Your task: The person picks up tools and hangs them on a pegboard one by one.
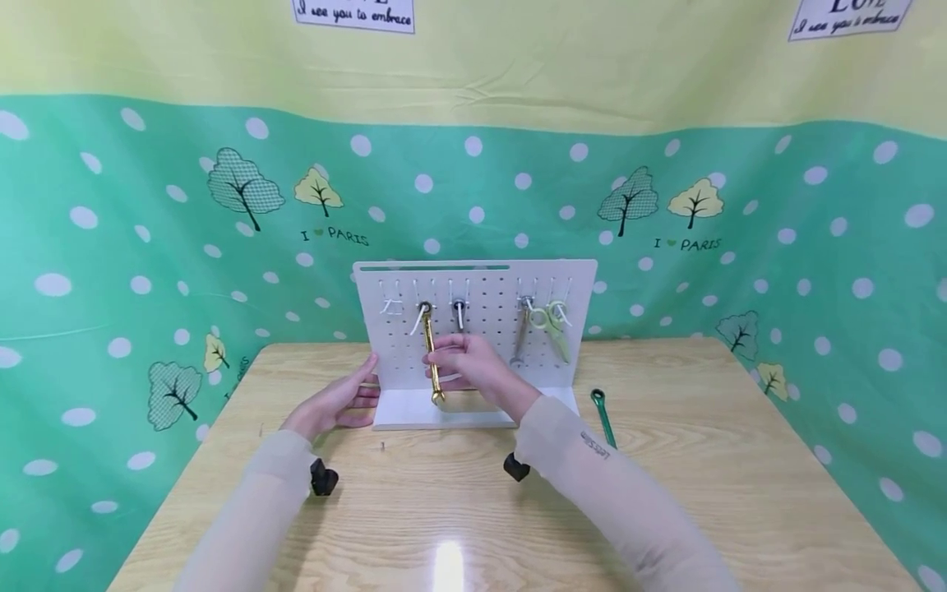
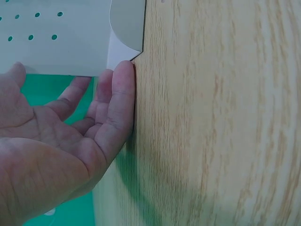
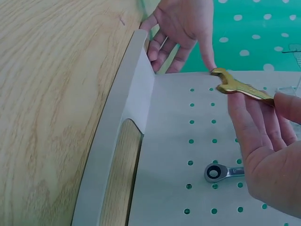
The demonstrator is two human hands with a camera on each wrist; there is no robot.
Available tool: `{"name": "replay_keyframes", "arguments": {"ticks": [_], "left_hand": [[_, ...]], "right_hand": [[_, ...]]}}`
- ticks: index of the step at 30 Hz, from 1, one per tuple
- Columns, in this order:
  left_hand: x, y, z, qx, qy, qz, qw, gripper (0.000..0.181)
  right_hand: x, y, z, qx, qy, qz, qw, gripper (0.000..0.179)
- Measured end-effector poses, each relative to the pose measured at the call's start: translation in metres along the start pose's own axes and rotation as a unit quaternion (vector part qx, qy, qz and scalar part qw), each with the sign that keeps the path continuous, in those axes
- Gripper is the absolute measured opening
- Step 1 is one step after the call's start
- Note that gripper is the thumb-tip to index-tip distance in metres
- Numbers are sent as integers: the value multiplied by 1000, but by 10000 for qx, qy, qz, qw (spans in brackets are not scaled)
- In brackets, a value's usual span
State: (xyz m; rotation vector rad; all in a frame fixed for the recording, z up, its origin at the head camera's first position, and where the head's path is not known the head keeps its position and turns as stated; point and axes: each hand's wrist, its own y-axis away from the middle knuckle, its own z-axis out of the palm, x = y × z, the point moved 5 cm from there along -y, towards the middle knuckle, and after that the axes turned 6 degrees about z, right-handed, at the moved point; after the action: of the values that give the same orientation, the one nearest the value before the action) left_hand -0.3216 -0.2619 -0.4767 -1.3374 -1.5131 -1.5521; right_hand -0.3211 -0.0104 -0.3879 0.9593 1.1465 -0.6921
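Observation:
A gold wrench [image 1: 435, 380] hangs down the front of a white pegboard [image 1: 385, 345], its upper ring end at a white hook. My right hand [image 1: 477, 362] pinches its shaft between thumb and fingers; the open-ended jaw juts past the fingers in the right wrist view. At the board's left edge is my left hand [image 1: 342, 400], its fingers loosely extended. In the left wrist view, fingertips [image 2: 123, 70] of that hand lie right at the board's lower corner. Behind my right hand, a silver wrench [image 3: 215, 173] with a ring end hangs on the board.
Farther right on the board hang another silver wrench [image 1: 521, 335] and pale green scissors [image 1: 556, 330]. A bare white hook [image 1: 391, 307] is at the upper left. One green wrench [image 1: 603, 418] lies on the wooden table [image 1: 710, 444], right of the board. A patterned curtain [image 1: 473, 189] hangs behind.

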Motion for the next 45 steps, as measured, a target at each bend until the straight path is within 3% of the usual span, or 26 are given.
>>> {"name": "replay_keyframes", "arguments": {"ticks": [8, 14, 26, 45], "left_hand": [[1, 1, 0, -53, 35, -6, 10000, 104], [1, 2, 0, -33, 31, -32, 10000, 103], [2, 3, 1, -79, 29, 28, 10000, 104], [1, 0, 0, -72, 52, -14, 10000, 104]], "right_hand": [[1, -6, 1, 344, 108, -5, 9993, 26], [9, -11, -2, 648, 525, -9, 9965, 22], [37, -16, -4, 368, 763, 346, 9958, 23], [38, -13, -17, 122, 1487, 451, 9878, 37]]}}
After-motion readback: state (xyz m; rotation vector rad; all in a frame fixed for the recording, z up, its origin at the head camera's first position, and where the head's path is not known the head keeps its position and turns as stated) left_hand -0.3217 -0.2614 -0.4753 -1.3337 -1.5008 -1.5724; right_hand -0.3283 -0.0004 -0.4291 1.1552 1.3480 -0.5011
